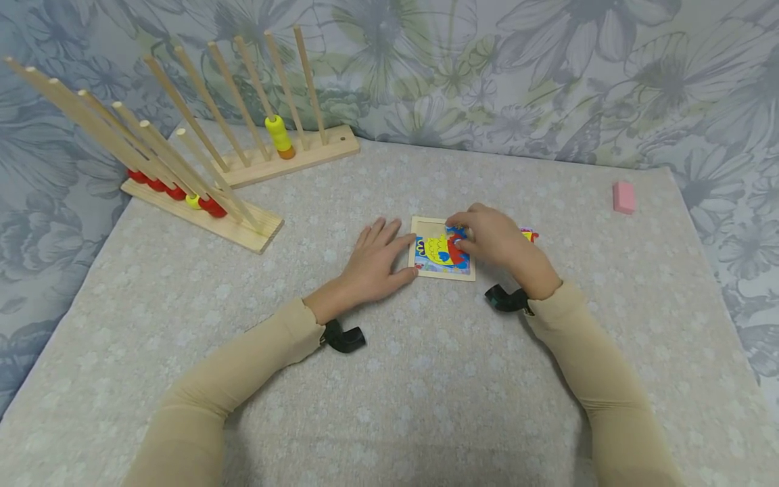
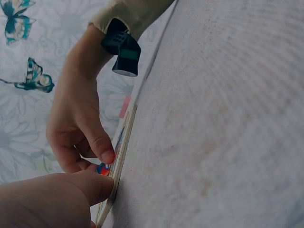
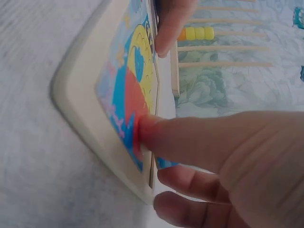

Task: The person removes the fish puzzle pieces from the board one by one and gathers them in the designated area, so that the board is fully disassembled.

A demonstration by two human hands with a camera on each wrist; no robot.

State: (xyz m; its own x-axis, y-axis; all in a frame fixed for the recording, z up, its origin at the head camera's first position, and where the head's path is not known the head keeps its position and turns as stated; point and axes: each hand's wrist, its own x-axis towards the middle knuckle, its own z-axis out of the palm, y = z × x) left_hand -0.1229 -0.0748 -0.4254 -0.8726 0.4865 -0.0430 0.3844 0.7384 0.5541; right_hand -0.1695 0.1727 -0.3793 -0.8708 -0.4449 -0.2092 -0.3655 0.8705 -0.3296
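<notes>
A small wooden-framed jigsaw puzzle (image 1: 443, 275) with a yellow, red and blue fish picture lies on the table. My left hand (image 1: 379, 265) rests flat at its left side, fingers spread, with thumb and index finger touching the frame. Over the puzzle's upper right part, my right hand (image 1: 494, 237) pinches a blue puzzle piece (image 3: 165, 163) between thumb and fingers. In the right wrist view, the thumb also touches the red part of the picture. Bare wood shows at the top left of the tray. Another colourful piece (image 1: 531, 235) lies partly hidden behind the right hand.
Two wooden peg stands are at the back left: the nearer base (image 1: 243, 233) bears red and yellow beads (image 1: 211, 207), the farther base (image 1: 335, 141) a yellow and orange bead stack (image 1: 279, 137). A pink block (image 1: 623, 197) lies at the back right.
</notes>
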